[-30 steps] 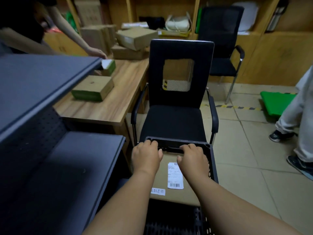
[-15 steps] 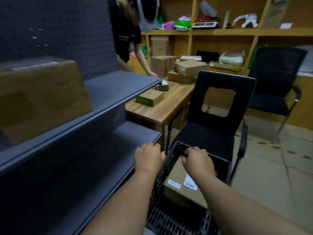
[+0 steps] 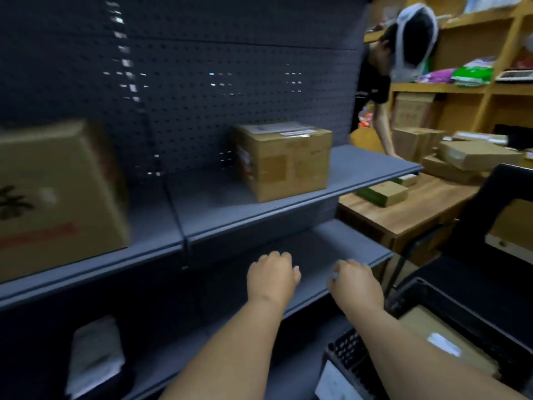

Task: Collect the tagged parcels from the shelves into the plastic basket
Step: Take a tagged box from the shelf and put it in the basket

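Note:
A taped cardboard parcel [image 3: 284, 160] with a label on top stands on the upper grey shelf [image 3: 360, 171]. A larger brown box [image 3: 57, 197] sits on the same shelf at the far left, blurred. The black plastic basket [image 3: 432, 298] is at the lower right with a labelled flat parcel [image 3: 441, 339] inside. My left hand [image 3: 271, 277] and my right hand [image 3: 356, 284] hover in front of the lower shelf [image 3: 346, 252], fingers loosely curled, holding nothing. A white packet [image 3: 95, 356] lies on the bottom shelf at the left.
A wooden table [image 3: 409, 209] with several cardboard boxes stands right of the shelves, and a person in black leans over it. A black chair [image 3: 490, 226] sits behind the basket. Wooden shelving lines the back wall.
My view has swung left from the basket to the shelves. Both hands have left the basket rim and now hang free in front of the lower shelf.

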Available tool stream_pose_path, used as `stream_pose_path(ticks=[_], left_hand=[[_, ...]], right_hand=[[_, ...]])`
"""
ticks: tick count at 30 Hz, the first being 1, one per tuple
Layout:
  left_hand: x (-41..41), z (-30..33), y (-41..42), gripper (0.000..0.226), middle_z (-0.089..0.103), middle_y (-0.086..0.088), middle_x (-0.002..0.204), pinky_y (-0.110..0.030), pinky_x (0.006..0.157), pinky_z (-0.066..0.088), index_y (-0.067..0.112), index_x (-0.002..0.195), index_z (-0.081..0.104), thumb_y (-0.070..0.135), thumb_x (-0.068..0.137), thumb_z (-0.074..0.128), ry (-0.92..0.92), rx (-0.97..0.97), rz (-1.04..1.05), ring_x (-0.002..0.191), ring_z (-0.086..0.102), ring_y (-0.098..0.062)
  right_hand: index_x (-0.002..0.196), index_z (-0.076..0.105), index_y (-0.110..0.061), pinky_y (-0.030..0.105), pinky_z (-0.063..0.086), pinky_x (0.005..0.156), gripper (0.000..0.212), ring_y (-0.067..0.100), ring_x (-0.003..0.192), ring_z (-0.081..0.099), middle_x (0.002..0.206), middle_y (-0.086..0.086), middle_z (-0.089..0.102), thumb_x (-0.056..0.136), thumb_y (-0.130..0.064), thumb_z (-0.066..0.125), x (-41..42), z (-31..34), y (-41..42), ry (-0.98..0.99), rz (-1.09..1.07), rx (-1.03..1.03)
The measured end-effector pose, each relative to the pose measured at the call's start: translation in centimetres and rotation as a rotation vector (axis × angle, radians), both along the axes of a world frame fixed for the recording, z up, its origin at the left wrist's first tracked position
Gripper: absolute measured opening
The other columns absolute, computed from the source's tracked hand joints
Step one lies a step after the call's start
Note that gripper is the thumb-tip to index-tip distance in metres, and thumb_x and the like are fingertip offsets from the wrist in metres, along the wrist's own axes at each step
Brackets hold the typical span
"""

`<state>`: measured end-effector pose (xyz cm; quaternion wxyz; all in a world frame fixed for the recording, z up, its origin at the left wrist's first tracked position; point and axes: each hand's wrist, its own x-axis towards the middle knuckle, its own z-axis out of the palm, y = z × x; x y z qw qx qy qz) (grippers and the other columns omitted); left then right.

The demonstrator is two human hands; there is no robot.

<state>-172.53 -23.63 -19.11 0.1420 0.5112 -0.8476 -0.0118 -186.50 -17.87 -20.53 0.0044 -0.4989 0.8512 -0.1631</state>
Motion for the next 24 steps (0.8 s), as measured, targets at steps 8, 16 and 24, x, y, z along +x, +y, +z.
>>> stream_pose_path(ticks=[8,16,24], left_hand=[[14.9,1.4,4.9,0.032,0.061,-0.006,0.107,-0.035,0.077,0.043,0.013,0.108,0.059,0.036,0.097,0.042,-0.007,-0.046,0.171,0.1,0.057,-0.027],[28.8,2.8,11.9,0.033,0.062,-0.007,0.106,-0.035,0.075,0.045,0.012,0.107,0.06,0.038,0.097,0.041,-0.05,-0.071,0.362,0.098,0.059,-0.025],[39.6,5.3,18.3,0.033,0.061,-0.005,0.104,-0.033,0.074,0.043,0.014,0.106,0.059,0.039,0.097,0.041,-0.055,-0.111,0.545,0.096,0.059,-0.024]], right_hand=[[0.121,0.06,-0.021,0.031,0.045,0.081,0.031,0.021,0.114,0.047,0.117,-0.001,0.057,0.095,-0.033,0.048,13.9,1.2,1.5,-0.01,0.17,-0.075],[0.123,0.06,-0.02,0.028,0.044,0.072,0.031,0.021,0.112,0.047,0.117,-0.001,0.059,0.096,-0.031,0.048,26.6,2.1,5.8,-0.056,0.35,-0.105],[0.122,0.061,-0.019,0.032,0.047,0.078,0.031,0.022,0.115,0.047,0.119,0.001,0.059,0.095,-0.031,0.051,36.7,4.9,9.9,-0.103,0.499,-0.17]])
